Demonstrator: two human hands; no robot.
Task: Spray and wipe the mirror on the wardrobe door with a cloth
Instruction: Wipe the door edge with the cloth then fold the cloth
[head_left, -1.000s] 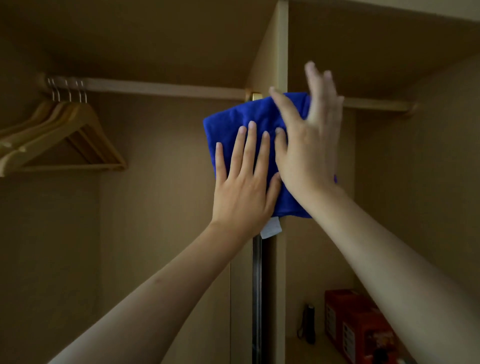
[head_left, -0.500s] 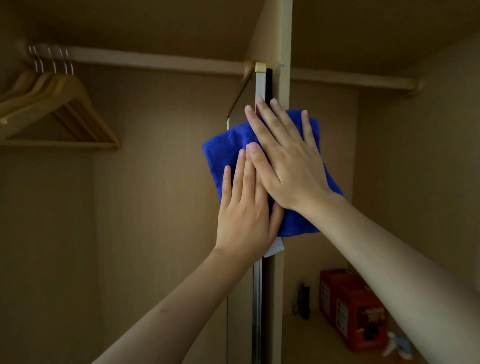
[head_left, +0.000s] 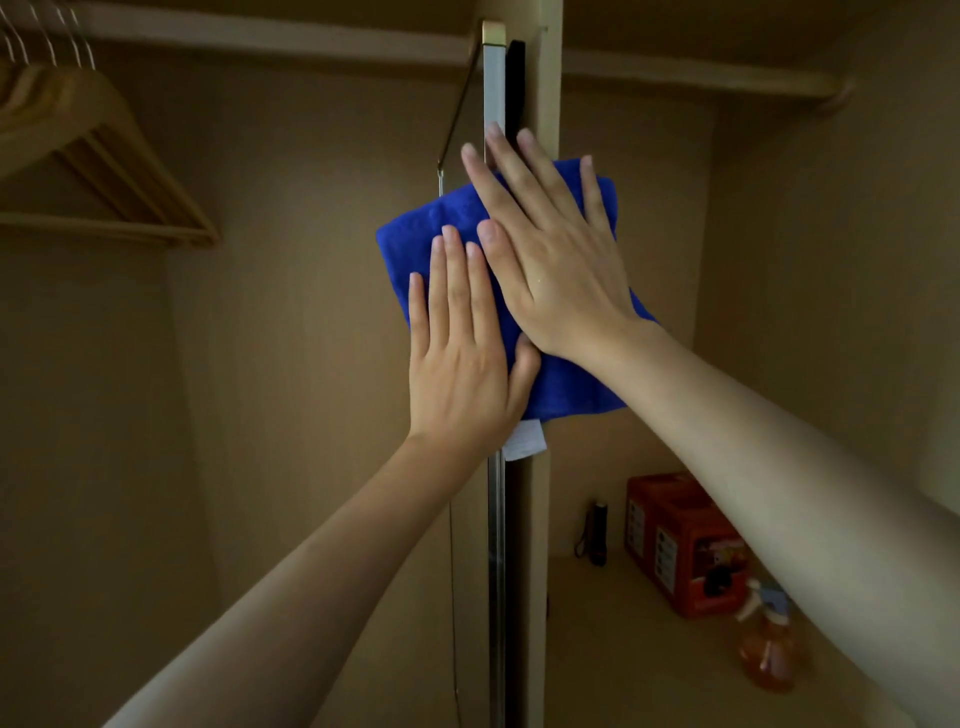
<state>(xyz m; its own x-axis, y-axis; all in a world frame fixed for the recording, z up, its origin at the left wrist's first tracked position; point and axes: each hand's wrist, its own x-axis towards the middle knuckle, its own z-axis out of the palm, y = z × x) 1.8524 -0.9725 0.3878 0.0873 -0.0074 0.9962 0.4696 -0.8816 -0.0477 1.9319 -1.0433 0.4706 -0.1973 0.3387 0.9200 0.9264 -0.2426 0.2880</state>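
From my remote seat, both hands lie spread flat on the blue cloth (head_left: 566, 374), pressing it against the mirror (head_left: 322, 364) on the wardrobe door. My left hand (head_left: 462, 358) covers the cloth's lower left; my right hand (head_left: 550, 249) lies higher, fingertips past its top edge. An orange spray bottle (head_left: 769, 644) stands on the shelf beside a red box (head_left: 680, 545); wooden hangers (head_left: 88, 171) hang upper left.

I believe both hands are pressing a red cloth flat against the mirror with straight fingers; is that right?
Not quite: the cloth is blue, not red, as the head view shows. Both the left hand and right hand do press it flat with straight fingers.
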